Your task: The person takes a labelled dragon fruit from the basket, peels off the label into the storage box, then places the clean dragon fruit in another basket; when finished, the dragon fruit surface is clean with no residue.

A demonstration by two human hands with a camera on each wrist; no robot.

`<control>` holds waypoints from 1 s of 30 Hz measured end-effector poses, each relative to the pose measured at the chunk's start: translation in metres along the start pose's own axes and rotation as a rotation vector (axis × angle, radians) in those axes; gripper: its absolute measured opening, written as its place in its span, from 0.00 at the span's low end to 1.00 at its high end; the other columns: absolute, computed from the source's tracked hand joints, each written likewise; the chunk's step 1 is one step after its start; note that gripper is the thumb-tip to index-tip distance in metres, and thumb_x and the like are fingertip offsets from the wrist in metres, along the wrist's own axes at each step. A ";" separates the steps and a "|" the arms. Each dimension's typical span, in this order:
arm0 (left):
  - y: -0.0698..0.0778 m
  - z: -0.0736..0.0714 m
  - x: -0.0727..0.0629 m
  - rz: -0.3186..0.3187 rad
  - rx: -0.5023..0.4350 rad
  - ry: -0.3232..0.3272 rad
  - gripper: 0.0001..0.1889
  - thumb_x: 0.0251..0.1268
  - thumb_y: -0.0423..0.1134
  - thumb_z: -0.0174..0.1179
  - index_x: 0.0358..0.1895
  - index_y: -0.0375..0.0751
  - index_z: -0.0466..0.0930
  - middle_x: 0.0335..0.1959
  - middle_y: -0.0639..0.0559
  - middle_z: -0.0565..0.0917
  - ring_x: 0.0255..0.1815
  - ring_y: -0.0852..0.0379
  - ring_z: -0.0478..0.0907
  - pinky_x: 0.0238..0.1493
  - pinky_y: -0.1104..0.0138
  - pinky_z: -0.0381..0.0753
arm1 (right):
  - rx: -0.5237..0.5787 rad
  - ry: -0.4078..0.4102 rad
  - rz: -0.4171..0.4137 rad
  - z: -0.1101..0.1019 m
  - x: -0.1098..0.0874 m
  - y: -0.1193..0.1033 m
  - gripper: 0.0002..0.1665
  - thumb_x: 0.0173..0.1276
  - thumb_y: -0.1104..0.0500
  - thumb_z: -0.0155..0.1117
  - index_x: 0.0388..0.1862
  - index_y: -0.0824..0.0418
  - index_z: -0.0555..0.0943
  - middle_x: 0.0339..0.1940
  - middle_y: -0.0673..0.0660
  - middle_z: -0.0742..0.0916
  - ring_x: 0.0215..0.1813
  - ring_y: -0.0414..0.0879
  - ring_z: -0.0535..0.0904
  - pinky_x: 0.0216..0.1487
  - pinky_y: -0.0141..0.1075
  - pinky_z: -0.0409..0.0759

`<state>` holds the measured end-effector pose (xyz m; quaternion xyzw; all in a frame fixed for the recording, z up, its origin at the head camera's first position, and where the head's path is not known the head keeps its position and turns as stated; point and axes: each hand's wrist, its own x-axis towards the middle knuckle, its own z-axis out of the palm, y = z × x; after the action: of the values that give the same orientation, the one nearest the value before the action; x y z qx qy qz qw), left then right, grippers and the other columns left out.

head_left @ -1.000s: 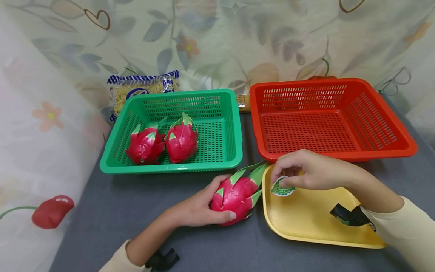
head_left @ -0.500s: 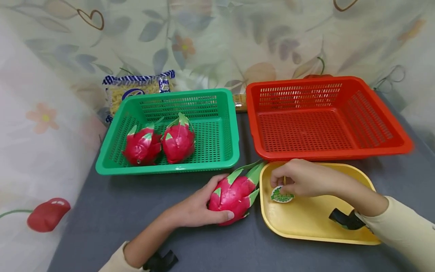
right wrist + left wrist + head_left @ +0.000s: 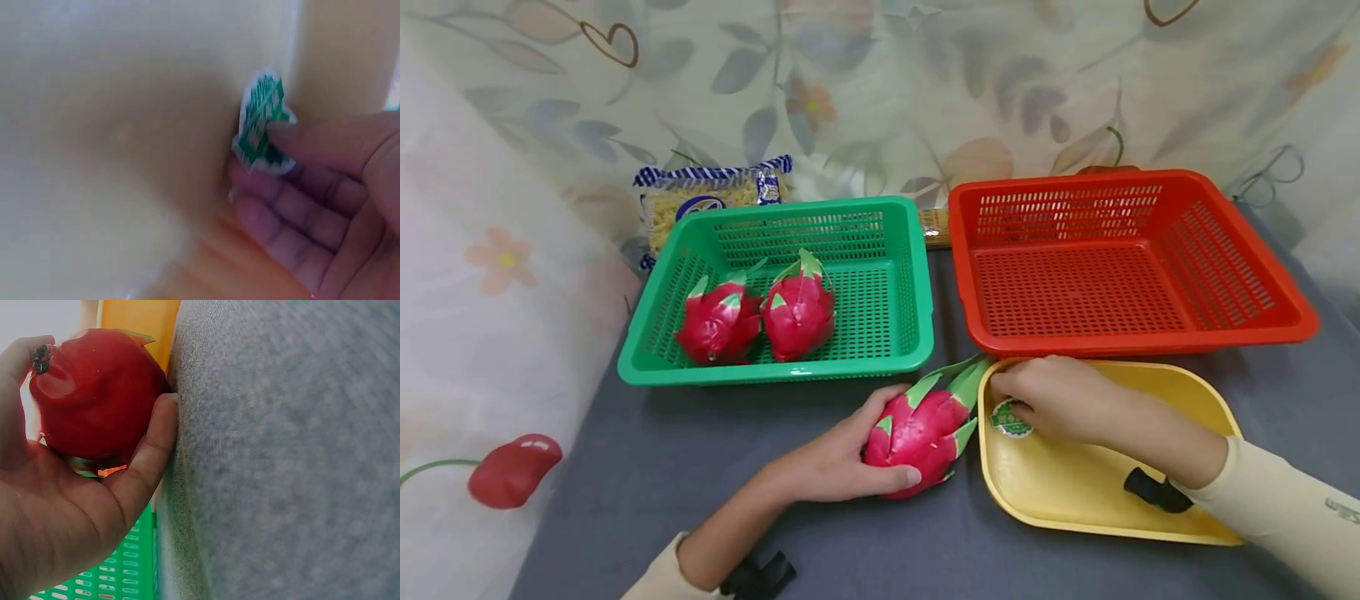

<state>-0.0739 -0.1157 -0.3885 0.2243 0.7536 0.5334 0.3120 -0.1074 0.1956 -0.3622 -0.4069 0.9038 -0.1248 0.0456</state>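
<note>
A dragon fruit (image 3: 917, 442) lies on the grey cloth, its green leaf tips reaching the tray's left rim. My left hand (image 3: 850, 462) grips it from the left, thumb in front and fingers behind; the left wrist view shows the fruit's red underside (image 3: 100, 394) between thumb and fingers. Over the left end of the yellow tray (image 3: 1075, 500), my right hand (image 3: 1063, 400) pinches a green and white sticker (image 3: 1011, 419). In the right wrist view the sticker (image 3: 265, 125) is slightly bent between thumb and fingers, close to the tray's surface.
Two more dragon fruits (image 3: 718, 323) sit in the green basket (image 3: 775, 372) at the back left. A red basket (image 3: 1142, 342) stands behind the tray. Behind the green basket is a pasta bag (image 3: 707, 196); another packet (image 3: 935, 227) shows between the baskets.
My right hand has lowered toward the left end of the tray, carrying the sticker down with it. The left hand still holds the dragon fruit in the same place.
</note>
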 end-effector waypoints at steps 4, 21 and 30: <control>0.000 0.000 0.000 0.006 -0.001 0.001 0.49 0.53 0.45 0.75 0.75 0.61 0.52 0.64 0.57 0.69 0.64 0.53 0.70 0.46 0.63 0.84 | -0.169 0.052 -0.021 0.006 -0.002 -0.003 0.16 0.54 0.70 0.73 0.30 0.48 0.81 0.24 0.43 0.77 0.25 0.42 0.72 0.25 0.37 0.72; 0.000 0.001 0.001 0.032 0.000 0.003 0.47 0.55 0.44 0.74 0.75 0.57 0.53 0.64 0.52 0.69 0.64 0.51 0.70 0.47 0.64 0.84 | -0.317 0.112 -0.011 0.007 -0.002 -0.007 0.17 0.52 0.71 0.74 0.28 0.52 0.78 0.21 0.46 0.75 0.21 0.45 0.74 0.19 0.40 0.72; 0.000 0.001 0.001 0.030 0.002 0.007 0.47 0.54 0.44 0.74 0.75 0.57 0.53 0.64 0.53 0.69 0.64 0.51 0.70 0.46 0.63 0.84 | -0.430 0.092 -0.021 0.009 -0.004 -0.010 0.14 0.51 0.73 0.72 0.27 0.55 0.82 0.25 0.52 0.81 0.23 0.47 0.77 0.21 0.41 0.76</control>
<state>-0.0738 -0.1146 -0.3893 0.2338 0.7517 0.5381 0.3014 -0.0959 0.1899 -0.3685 -0.4104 0.9065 0.0520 -0.0849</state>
